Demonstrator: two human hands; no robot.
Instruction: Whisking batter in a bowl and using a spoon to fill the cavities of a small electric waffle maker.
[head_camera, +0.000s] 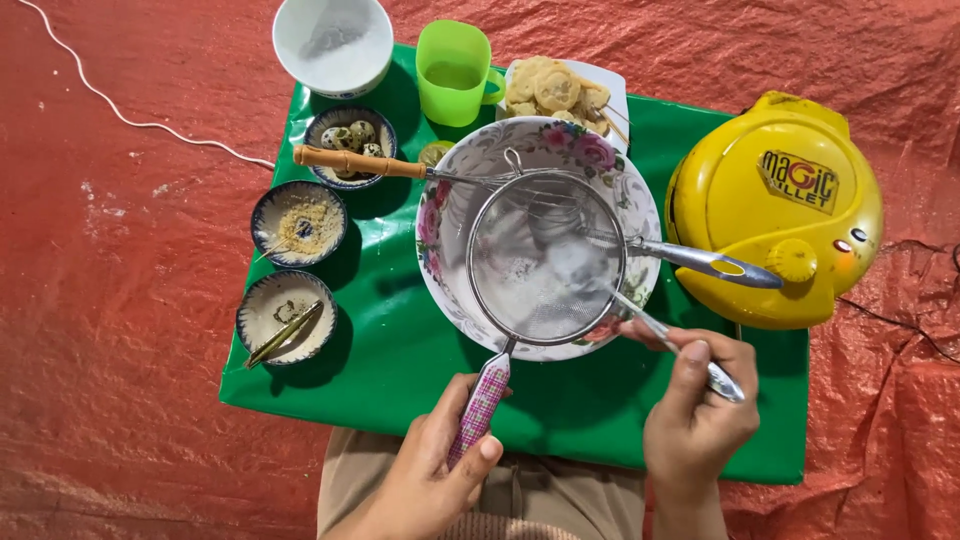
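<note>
While I sit over a green tabletop (390, 340) laid on crinkled red tarpaulin (120, 330), a white cord (110, 108) snakes across the tarp at far left. Along the table's left edge stand three small patterned bowls: one with a pair of tongs (287, 318), one with pale crumbs (299, 222), one with speckled quail eggs (350, 137). Behind them sit a white bowl (333, 42) and a green mug (455, 72). My left hand (432, 462) is clenched around the pink checked handle of a wire-mesh sieve (545, 262), which rests over a floral mixing bowl (445, 215) with white flour in it. A wooden-handled whisk (362, 162) leans across the bowl. My right hand (695, 405) grips a metal spoon (650, 322) whose tip lies inside the sieve. Another spoon (700, 260) rests on the rim. Far right stands a shut yellow round cooker (775, 205).
</note>
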